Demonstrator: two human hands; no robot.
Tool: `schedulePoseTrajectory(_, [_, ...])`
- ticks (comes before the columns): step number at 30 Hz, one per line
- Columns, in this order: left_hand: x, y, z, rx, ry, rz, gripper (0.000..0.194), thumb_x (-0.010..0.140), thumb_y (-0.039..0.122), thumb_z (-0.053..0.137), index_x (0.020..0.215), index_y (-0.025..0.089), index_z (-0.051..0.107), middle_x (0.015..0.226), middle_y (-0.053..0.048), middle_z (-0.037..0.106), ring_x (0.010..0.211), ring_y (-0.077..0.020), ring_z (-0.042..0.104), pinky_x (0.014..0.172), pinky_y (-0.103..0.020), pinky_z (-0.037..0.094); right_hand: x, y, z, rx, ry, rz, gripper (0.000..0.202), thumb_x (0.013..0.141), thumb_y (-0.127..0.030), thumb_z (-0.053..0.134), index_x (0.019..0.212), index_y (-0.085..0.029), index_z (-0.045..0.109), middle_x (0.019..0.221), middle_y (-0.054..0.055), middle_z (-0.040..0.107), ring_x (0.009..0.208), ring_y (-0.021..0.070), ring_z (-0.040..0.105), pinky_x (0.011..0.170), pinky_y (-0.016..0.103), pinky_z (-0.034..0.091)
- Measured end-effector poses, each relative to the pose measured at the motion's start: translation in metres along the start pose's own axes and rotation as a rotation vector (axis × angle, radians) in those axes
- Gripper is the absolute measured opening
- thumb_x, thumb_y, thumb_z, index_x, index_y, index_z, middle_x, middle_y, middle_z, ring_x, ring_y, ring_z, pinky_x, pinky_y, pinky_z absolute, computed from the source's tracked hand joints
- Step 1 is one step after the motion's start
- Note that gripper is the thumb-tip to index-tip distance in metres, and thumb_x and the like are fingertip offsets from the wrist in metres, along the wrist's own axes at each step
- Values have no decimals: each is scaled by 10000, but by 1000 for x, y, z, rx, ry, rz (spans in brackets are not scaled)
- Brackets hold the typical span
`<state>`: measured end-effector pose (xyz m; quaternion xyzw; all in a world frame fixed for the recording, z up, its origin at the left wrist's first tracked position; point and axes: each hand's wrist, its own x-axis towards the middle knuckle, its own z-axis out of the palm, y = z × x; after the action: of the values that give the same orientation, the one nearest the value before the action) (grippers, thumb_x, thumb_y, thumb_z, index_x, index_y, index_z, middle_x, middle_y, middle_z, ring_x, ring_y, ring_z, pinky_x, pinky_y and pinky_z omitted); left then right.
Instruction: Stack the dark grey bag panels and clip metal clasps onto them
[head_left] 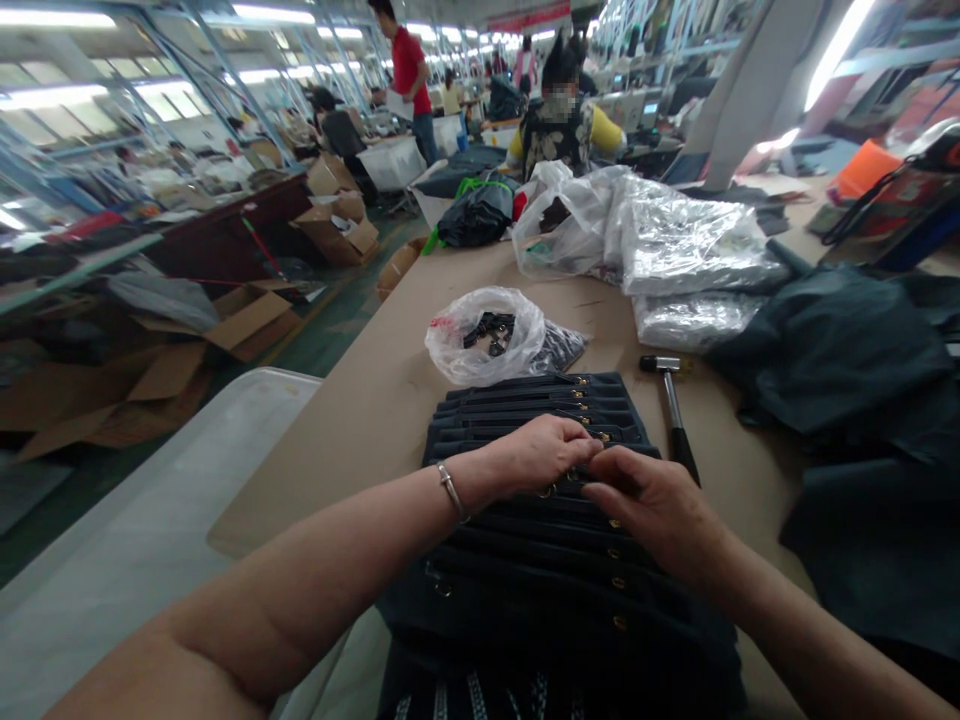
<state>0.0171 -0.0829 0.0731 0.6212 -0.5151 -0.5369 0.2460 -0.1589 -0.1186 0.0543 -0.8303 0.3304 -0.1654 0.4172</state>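
Note:
Overlapping dark zippered fabric pieces (525,560) lie in a stepped stack in front of me, with gold-coloured zipper pulls (619,582) in a row down their right part. Over the upper middle of the stack, my left hand (547,452) is closed in a pinch, a bracelet on its wrist. My right hand (660,505) meets it from the right, thumb and fingers bent together close to the left fingertips. Whatever the two pinches hold is too small and covered to name. Behind the stack sits a clear plastic bag (446,350) with small dark parts (495,330) inside.
A hammer (673,400) with a black handle lies right of the stack. Plastic-wrapped packs (690,240) and dark cloth (847,360) occupy the table's right side. A white bin (247,440) stands beyond the left edge. One person (566,130) sits opposite; another (409,75) stands farther back.

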Motion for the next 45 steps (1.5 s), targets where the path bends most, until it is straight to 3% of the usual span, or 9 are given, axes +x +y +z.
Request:
schedulePoseTrajectory(4, [2, 0, 13, -233, 65, -31, 362, 858, 510, 435, 767, 165, 498, 591, 35, 388, 418, -69, 302, 339, -168, 247, 6, -5, 18, 138, 104, 62, 215, 766, -390, 619, 808, -183, 580, 741, 8, 625, 673, 145, 552, 638, 270, 413])
schedulePoseTrajectory(7, [4, -2, 20, -300, 111, -52, 386, 862, 544, 427, 787, 172, 497, 584, 33, 396, 399, -70, 318, 317, -164, 271, 10, -1, 24, 301, 105, 98, 213, 761, -377, 617, 770, -171, 563, 719, 12, 605, 658, 137, 539, 627, 267, 417])
schedulePoseTrajectory(11, [3, -1, 22, -392, 78, -97, 382, 873, 507, 450, 716, 160, 462, 555, 39, 391, 384, -55, 321, 325, -150, 278, 6, 1, 14, 502, 19, 164, 241, 753, -392, 635, 766, -167, 550, 630, -19, 563, 546, 97, 495, 539, 232, 398])
schedulePoseTrajectory(16, [-3, -2, 17, -464, -21, -147, 340, 824, 503, 546, 809, 164, 518, 540, 60, 376, 366, -51, 334, 316, -145, 243, -6, 14, -6, 510, 77, 263, 263, 789, -416, 592, 788, -156, 559, 573, -2, 581, 531, 104, 521, 544, 224, 421])
schedulePoseTrajectory(21, [-8, -2, 18, -254, -127, -151, 314, 710, 454, 650, 806, 175, 545, 555, 57, 407, 416, -75, 387, 330, -160, 263, -19, 21, -6, 498, 42, 305, 283, 780, -441, 603, 773, -163, 549, 611, 7, 598, 566, 121, 544, 560, 236, 438])
schedulePoseTrajectory(27, [-7, -1, 20, 270, -169, 40, 175, 760, 332, 587, 748, 158, 607, 557, 44, 481, 507, -75, 418, 466, -189, 323, -34, 25, -7, -9, -95, 172, 161, 836, -317, 520, 831, -221, 649, 770, -11, 636, 710, 140, 580, 641, 258, 426])
schedulePoseTrajectory(31, [-4, -2, 24, 525, -171, 97, 141, 771, 276, 554, 729, 156, 614, 627, 14, 563, 575, -102, 479, 525, -213, 331, -35, 38, 0, -179, -100, 47, 171, 861, -262, 474, 856, -234, 643, 868, -5, 613, 813, 150, 574, 726, 284, 424])
schedulePoseTrajectory(36, [-3, -3, 26, 594, -161, 104, 170, 773, 303, 528, 726, 160, 606, 642, -11, 584, 565, -123, 493, 510, -224, 330, -31, 46, 6, -185, -116, 48, 161, 844, -201, 463, 853, -225, 622, 872, -10, 607, 806, 135, 565, 730, 273, 419])
schedulePoseTrajectory(45, [-5, -2, 21, 638, -161, 64, 160, 761, 286, 535, 724, 159, 625, 642, -27, 580, 556, -134, 477, 508, -233, 323, -24, 40, 4, -263, -155, 177, 53, 790, -194, 497, 786, -223, 541, 749, -39, 596, 695, 140, 534, 636, 275, 373])
